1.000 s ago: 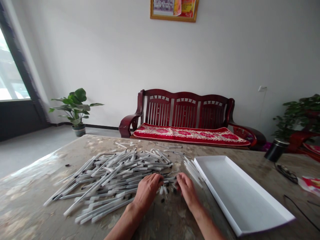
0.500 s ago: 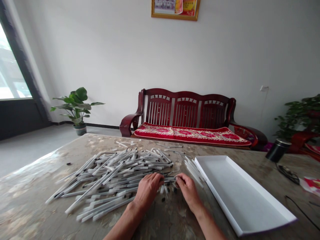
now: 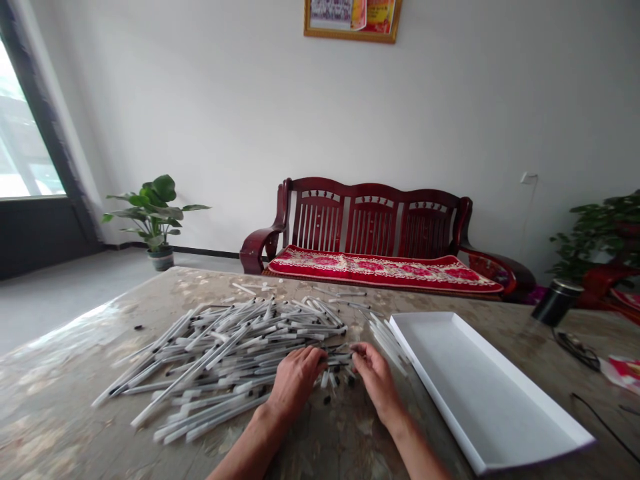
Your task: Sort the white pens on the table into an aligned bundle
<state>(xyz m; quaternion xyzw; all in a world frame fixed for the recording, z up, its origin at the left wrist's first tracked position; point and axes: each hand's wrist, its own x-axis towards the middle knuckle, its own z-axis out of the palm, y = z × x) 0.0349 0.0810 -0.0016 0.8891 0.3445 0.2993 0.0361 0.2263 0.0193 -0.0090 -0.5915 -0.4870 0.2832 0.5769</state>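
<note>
A large heap of white pens (image 3: 230, 353) lies spread over the marbled table (image 3: 75, 373). My left hand (image 3: 296, 380) rests palm down at the heap's right end, fingers curled over some pens. Just to its right, my right hand (image 3: 376, 380) has its fingertips pinched on a thin dark piece at the heap's edge; I cannot make out what it is. Small black caps (image 3: 334, 387) lie scattered between the two hands. A few loose pens (image 3: 387, 340) lie beside the white tray (image 3: 530, 427).
The shallow white tray sits to the right, empty inside. A black cylinder (image 3: 555, 301), a dark cable (image 3: 575, 347) and a red packet (image 3: 623, 370) lie at the far right. A red wooden bench (image 3: 375, 233) and potted plants (image 3: 153, 213) stand beyond the table.
My right hand has lifted slightly and its fingers have closed into a pinch near the heap's edge. The left hand has stayed almost still on the pens.
</note>
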